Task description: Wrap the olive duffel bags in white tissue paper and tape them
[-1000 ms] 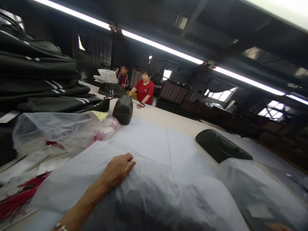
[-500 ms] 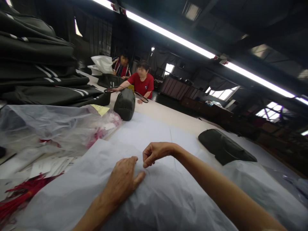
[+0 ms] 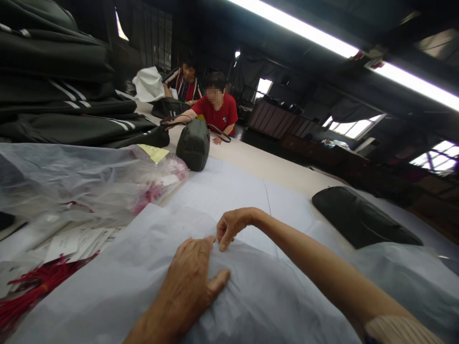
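A whitish, translucent plastic bag (image 3: 118, 282) lies spread in front of me, with something bulky and darker showing faintly beneath its near part. Flat on top of it rests my left hand (image 3: 190, 282), palm down, thumb held apart from the fingers. Just beyond, my right hand (image 3: 231, 227) has thumb and fingers pinched together at the plastic, close to the left fingertips. What exactly lies between the right fingertips is too small to see.
Dark bags with white stripes (image 3: 71, 129) are stacked at left. Nearby lie a clear plastic bag (image 3: 89, 177), white tags (image 3: 68, 243) and red cords (image 3: 39, 282). A dark bag (image 3: 193, 143) stands ahead; another (image 3: 358, 215) lies right. Two people work across the table (image 3: 251, 157).
The view has shifted slightly, so the scene sits differently. My left hand has slid a little toward the right hand, which stays pinched at the plastic. The person in red leans lower.
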`<state>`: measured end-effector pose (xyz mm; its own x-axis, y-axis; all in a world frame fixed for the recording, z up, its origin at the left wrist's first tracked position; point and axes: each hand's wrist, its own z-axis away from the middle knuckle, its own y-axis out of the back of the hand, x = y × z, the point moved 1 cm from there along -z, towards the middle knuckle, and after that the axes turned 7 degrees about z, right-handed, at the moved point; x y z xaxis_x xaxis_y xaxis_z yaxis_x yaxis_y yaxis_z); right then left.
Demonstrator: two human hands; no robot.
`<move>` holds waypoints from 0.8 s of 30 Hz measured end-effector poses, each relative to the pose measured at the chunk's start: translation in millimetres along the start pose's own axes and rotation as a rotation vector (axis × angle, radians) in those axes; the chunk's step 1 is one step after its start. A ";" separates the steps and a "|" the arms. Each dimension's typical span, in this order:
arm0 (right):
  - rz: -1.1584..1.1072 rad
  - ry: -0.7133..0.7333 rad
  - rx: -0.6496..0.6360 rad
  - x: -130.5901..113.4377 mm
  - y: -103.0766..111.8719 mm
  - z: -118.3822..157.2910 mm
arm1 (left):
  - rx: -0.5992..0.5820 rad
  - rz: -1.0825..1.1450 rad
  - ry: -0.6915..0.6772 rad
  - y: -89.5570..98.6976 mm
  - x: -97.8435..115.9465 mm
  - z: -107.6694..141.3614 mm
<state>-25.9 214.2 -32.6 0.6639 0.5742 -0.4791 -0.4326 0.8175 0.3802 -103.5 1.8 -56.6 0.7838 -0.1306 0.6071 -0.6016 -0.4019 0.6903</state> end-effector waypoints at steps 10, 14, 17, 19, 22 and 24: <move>-1.043 0.533 0.231 -26.6 -44.7 97.5 | 0.025 -0.012 0.006 0.7 0.2 0.0; -1.166 0.579 0.107 -37.7 -69.7 103.0 | 0.064 -0.020 0.031 -3.4 -1.6 1.6; -1.246 0.527 0.126 -30.7 -76.3 93.3 | 0.075 -0.021 0.031 -4.2 -2.8 2.1; -1.289 0.452 0.163 -23.7 -78.7 86.2 | 0.057 -0.008 0.010 -3.3 -2.6 1.9; -1.319 0.365 0.195 -15.8 -81.8 78.0 | 0.044 -0.004 -0.008 -1.3 -1.8 1.6; -1.306 0.351 0.208 -13.9 -82.7 75.4 | 0.046 -0.014 -0.008 -0.3 -1.1 1.4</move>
<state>46.7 135.2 2.3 0.3123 -0.5964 -0.7395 0.5035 0.7640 -0.4035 -104.0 0.8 -58.0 0.7936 -0.1321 0.5939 -0.5829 -0.4449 0.6799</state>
